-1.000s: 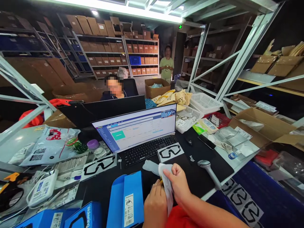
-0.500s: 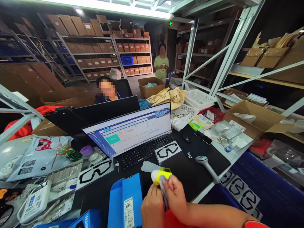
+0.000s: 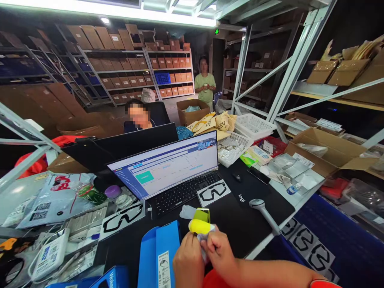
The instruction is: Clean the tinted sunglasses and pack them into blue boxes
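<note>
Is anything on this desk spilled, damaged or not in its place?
No spill or obvious damage shows. One goggle-print card lies partly over the right end of the keyboard, seemingly covering keys, which looks untidy. The yellow item in the hands is partly hidden; its condition is unclear.

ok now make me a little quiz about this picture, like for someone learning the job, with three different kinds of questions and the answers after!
1. Pick one. What colour is the bright thing by the left hand and the right hand?
a) purple
b) yellow
c) blue

2. True or false? The screen behind the keyboard is dark.

3. Fill the gap. From where the person sits, the scanner is to the ____ of both hands.

Key:
1. b, yellow
2. False, it is lit up
3. right
</note>
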`<action>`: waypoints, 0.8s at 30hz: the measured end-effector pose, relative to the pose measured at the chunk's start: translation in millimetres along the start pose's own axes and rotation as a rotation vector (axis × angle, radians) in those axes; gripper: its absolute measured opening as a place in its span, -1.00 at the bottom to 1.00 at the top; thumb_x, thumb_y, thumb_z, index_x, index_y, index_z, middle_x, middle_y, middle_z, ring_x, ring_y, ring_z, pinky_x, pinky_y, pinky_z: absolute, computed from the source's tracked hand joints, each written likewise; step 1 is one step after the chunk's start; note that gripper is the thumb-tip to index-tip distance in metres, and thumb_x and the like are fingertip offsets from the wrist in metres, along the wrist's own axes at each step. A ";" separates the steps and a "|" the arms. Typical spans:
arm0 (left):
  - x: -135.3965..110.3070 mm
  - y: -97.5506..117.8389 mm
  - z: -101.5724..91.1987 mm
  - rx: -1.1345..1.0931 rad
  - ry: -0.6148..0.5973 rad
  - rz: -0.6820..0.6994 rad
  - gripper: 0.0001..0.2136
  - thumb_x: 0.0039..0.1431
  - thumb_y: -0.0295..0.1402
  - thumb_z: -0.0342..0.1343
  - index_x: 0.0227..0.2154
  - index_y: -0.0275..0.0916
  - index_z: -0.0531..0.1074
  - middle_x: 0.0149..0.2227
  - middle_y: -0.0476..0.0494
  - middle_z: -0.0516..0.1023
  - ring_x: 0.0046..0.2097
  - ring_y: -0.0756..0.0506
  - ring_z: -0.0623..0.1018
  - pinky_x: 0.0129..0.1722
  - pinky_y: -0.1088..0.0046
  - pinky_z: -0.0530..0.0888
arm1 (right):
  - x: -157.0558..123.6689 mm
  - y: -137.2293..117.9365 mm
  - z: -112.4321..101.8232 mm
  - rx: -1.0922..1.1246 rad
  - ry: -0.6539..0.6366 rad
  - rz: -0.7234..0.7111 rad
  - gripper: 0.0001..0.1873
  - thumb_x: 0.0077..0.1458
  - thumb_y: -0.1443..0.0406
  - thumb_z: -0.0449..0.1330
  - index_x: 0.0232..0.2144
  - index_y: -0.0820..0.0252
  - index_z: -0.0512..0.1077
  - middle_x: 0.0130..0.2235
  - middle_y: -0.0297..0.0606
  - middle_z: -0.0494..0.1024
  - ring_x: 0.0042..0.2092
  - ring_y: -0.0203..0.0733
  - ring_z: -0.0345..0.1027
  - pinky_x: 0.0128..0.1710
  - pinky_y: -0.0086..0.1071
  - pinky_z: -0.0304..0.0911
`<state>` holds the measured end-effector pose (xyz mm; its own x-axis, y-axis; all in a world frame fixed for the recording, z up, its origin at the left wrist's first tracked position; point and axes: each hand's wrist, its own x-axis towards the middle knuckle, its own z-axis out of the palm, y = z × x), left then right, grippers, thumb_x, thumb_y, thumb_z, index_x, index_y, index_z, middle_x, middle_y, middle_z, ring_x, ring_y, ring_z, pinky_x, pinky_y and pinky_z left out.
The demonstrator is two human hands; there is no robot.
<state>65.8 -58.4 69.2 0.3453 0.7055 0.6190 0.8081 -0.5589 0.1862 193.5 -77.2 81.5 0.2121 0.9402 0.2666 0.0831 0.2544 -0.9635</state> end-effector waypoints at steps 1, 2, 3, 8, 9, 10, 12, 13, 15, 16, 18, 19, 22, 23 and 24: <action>0.6 -0.7 -0.9 0.010 -0.014 0.028 -0.79 0.25 -0.53 -0.07 -0.39 -0.17 0.42 -0.39 -0.12 0.60 -0.35 -0.14 0.64 -0.44 0.45 0.56 | 2.0 -0.3 -2.7 0.004 -0.008 -0.012 -0.43 0.11 0.15 0.24 -0.72 0.12 -0.01 -0.65 -0.44 0.12 -0.47 -0.25 0.04 -0.35 -0.31 0.13; 1.4 -0.4 -2.3 0.019 -0.038 0.063 -0.79 0.25 -0.53 -0.07 -0.36 -0.18 0.43 -0.37 -0.13 0.61 -0.32 -0.14 0.65 -0.42 0.44 0.57 | 7.8 -2.4 -6.2 0.033 0.007 0.019 -0.41 0.07 0.13 0.27 -0.73 0.11 -0.01 -0.65 -0.44 0.12 -0.46 -0.24 0.05 -0.37 -0.33 0.12; 2.6 0.8 -4.0 0.024 -0.062 0.094 -0.80 0.25 -0.54 -0.07 -0.33 -0.18 0.44 -0.33 -0.14 0.62 -0.29 -0.14 0.65 -0.38 0.44 0.59 | 16.3 -5.7 -10.1 0.079 0.030 0.083 -0.40 0.02 0.10 0.32 -0.72 0.11 -0.02 -0.65 -0.46 0.10 -0.47 -0.26 0.03 -0.42 -0.36 0.09; 14.6 11.6 -13.7 0.044 -0.063 0.159 -0.74 0.26 -0.57 -0.12 -0.27 -0.21 0.47 -0.30 -0.14 0.65 -0.24 -0.14 0.66 -0.28 0.40 0.61 | 41.6 -14.7 -15.0 0.290 0.118 0.346 -0.38 -0.06 -0.04 0.34 -0.63 0.07 -0.02 -0.61 -0.53 0.02 -0.54 -0.35 -0.15 -0.58 -0.44 -0.04; 16.8 13.0 -14.9 0.052 -0.074 0.150 -0.74 0.26 -0.57 -0.12 -0.32 -0.20 0.46 -0.35 -0.12 0.63 -0.30 -0.13 0.65 -0.34 0.42 0.60 | 36.5 -11.8 -12.0 0.265 0.135 0.321 -0.39 -0.04 -0.04 0.33 -0.63 0.07 -0.01 -0.60 -0.53 0.03 -0.54 -0.34 -0.14 -0.57 -0.44 -0.04; 18.4 14.1 -15.8 0.055 -0.086 0.133 -0.74 0.27 -0.56 -0.12 -0.37 -0.20 0.46 -0.39 -0.10 0.61 -0.36 -0.11 0.63 -0.41 0.44 0.57 | 29.2 -7.9 -8.6 0.216 0.147 0.273 -0.40 -0.01 -0.02 0.31 -0.64 0.08 0.00 -0.60 -0.52 0.05 -0.53 -0.34 -0.12 -0.55 -0.44 -0.02; 19.6 15.6 -16.5 0.051 -0.084 0.086 -0.72 0.27 -0.55 -0.11 -0.47 -0.19 0.42 -0.48 -0.07 0.56 -0.46 -0.07 0.58 -0.55 0.48 0.49 | 14.8 -0.1 -3.4 0.089 0.119 0.112 -0.42 0.03 0.04 0.29 -0.69 0.12 0.03 -0.61 -0.48 0.10 -0.51 -0.32 -0.03 -0.47 -0.41 0.05; 19.5 16.2 -16.6 0.043 -0.068 0.071 -0.71 0.28 -0.54 -0.11 -0.49 -0.18 0.41 -0.51 -0.06 0.54 -0.49 -0.07 0.56 -0.58 0.49 0.46 | 11.0 2.4 -2.7 0.045 0.086 0.047 -0.42 0.04 0.07 0.29 -0.72 0.13 0.05 -0.63 -0.46 0.13 -0.48 -0.29 0.03 -0.42 -0.39 0.10; 19.0 17.4 -16.7 0.009 -0.038 0.071 -0.72 0.29 -0.55 -0.12 -0.45 -0.19 0.43 -0.49 -0.08 0.56 -0.45 -0.08 0.59 -0.55 0.48 0.50 | 14.8 2.9 -6.3 0.023 0.036 0.041 -0.43 -0.01 0.09 0.34 -0.74 0.13 0.07 -0.64 -0.44 0.16 -0.46 -0.27 0.08 -0.39 -0.39 0.13; 18.9 17.8 -16.7 -0.013 -0.025 0.087 -0.73 0.28 -0.56 -0.12 -0.40 -0.19 0.44 -0.44 -0.11 0.60 -0.40 -0.10 0.62 -0.49 0.47 0.55 | 22.3 1.5 -10.4 0.048 0.033 0.101 -0.43 -0.06 0.08 0.37 -0.73 0.13 0.08 -0.64 -0.45 0.16 -0.47 -0.28 0.08 -0.43 -0.40 0.12; 18.9 17.4 -15.6 -0.063 -0.006 0.142 -0.76 0.26 -0.55 -0.11 -0.30 -0.22 0.45 -0.33 -0.16 0.65 -0.28 -0.14 0.66 -0.32 0.40 0.63 | 44.4 -1.5 -22.0 0.131 0.072 0.278 -0.43 -0.19 0.04 0.43 -0.67 0.10 0.09 -0.63 -0.50 0.16 -0.54 -0.33 0.02 -0.54 -0.45 0.06; 18.7 16.0 -14.2 -0.089 -0.004 0.164 -0.79 0.25 -0.54 -0.09 -0.27 -0.23 0.45 -0.29 -0.18 0.66 -0.23 -0.16 0.67 -0.23 0.34 0.64 | 56.7 -2.0 -29.4 0.158 0.104 0.344 -0.41 -0.23 0.00 0.43 -0.65 0.09 0.08 -0.63 -0.51 0.16 -0.56 -0.35 0.01 -0.58 -0.46 0.05; 14.1 6.3 -6.7 -0.169 -0.031 0.138 -0.85 0.16 -0.48 0.04 -0.23 -0.23 0.44 -0.23 -0.19 0.66 -0.15 -0.21 0.67 -0.09 0.20 0.64 | 89.2 1.8 -58.4 0.067 0.233 0.386 -0.41 -0.21 -0.12 0.35 -0.60 0.06 0.08 -0.63 -0.50 0.21 -0.58 -0.30 0.11 -0.60 -0.44 0.13; 10.9 1.7 -3.5 -0.197 -0.047 0.106 -0.81 0.13 -0.48 0.07 -0.19 -0.23 0.45 -0.19 -0.21 0.66 -0.10 -0.22 0.66 -0.06 0.17 0.62 | 97.5 4.0 -71.1 0.018 0.275 0.373 -0.44 -0.17 -0.14 0.31 -0.58 0.06 0.11 -0.61 -0.48 0.25 -0.55 -0.27 0.16 -0.56 -0.42 0.18; 7.2 -3.2 -0.5 -0.223 -0.064 0.075 -0.76 0.10 -0.49 0.09 -0.15 -0.23 0.45 -0.15 -0.22 0.65 -0.04 -0.23 0.64 -0.02 0.14 0.61 | 104.7 6.1 -85.3 -0.027 0.315 0.359 -0.49 -0.12 -0.15 0.26 -0.54 0.07 0.17 -0.56 -0.44 0.31 -0.51 -0.22 0.23 -0.52 -0.39 0.24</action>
<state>65.5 -51.7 73.5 0.4351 0.6808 0.5892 0.6560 -0.6880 0.3104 299.3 3.5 105.6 0.5167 0.8520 -0.0849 -0.0254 -0.0838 -0.9962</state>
